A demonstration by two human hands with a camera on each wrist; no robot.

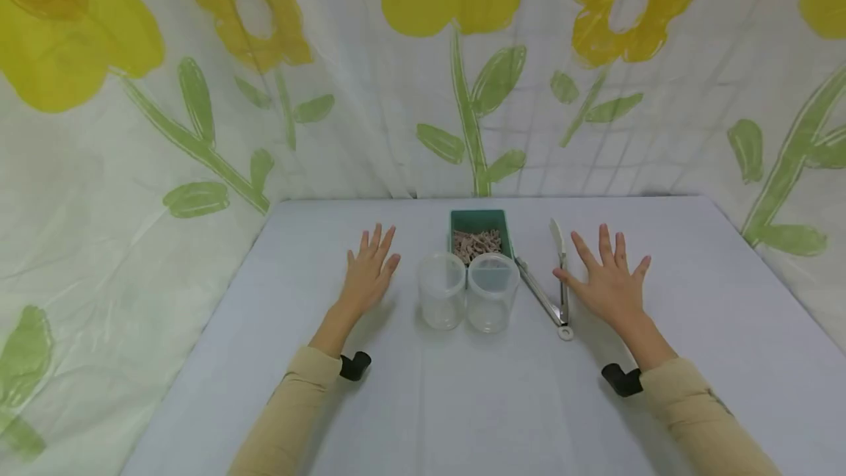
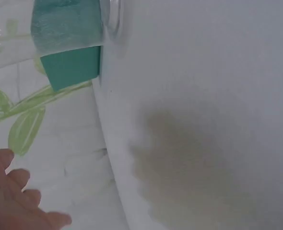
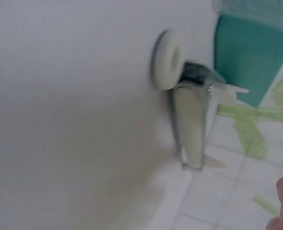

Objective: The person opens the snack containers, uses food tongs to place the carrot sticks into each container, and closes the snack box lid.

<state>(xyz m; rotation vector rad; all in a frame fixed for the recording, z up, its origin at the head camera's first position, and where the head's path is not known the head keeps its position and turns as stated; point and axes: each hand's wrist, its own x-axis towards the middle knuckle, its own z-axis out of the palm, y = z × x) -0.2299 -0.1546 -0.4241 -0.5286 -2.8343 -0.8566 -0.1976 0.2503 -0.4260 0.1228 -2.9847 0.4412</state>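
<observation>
My left hand (image 1: 367,276) hovers over the left part of the table, fingers spread and holding nothing. To its right stand two clear plastic jars (image 1: 443,292), side by side. Behind them a green tray (image 1: 479,220) holds a heap of small brownish twig-like pieces (image 1: 476,244). A pair of metal tongs (image 1: 543,300) lies spread apart to the right of the jars, its ring end toward me. My right hand (image 1: 609,286), likewise spread and bare, is just right of the tongs. In the right wrist view the tongs (image 3: 189,120) lie in front of the tray (image 3: 247,57).
The white table (image 1: 489,402) reaches back to a white curtain (image 1: 370,131) painted with yellow flowers. A black wrist mount (image 1: 355,366) sits at my left wrist, and another black mount (image 1: 623,380) at my right.
</observation>
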